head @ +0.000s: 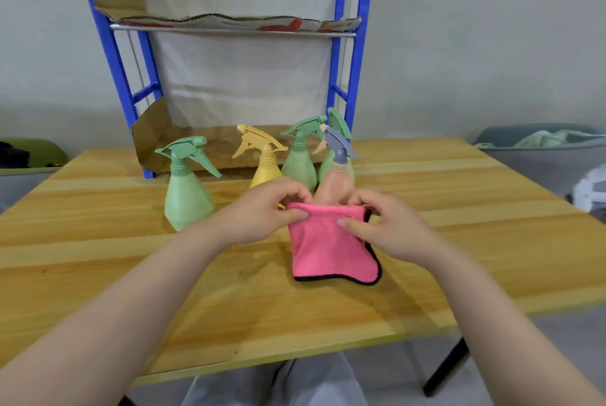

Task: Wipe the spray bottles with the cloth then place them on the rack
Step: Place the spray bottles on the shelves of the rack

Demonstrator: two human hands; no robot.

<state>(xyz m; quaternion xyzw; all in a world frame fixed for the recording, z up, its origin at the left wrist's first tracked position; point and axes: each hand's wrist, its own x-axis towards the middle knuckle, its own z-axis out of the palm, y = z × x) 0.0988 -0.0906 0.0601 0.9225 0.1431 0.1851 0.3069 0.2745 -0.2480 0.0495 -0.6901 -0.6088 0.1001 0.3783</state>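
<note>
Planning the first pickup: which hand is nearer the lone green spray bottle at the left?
Left. The left hand grips the pink cloth just right of that green spray bottle; the right hand is farther right, across the cloth.

1. A wooden table [98, 261] with pale and amber planks carries the things.
2. On it stand a green spray bottle [187, 189], a yellow bottle [264, 163], two more green ones [300, 156] and a peach bottle [337, 182].
3. A blue rack [121, 77] stands at its far edge, lined with cardboard [157, 140].
</note>
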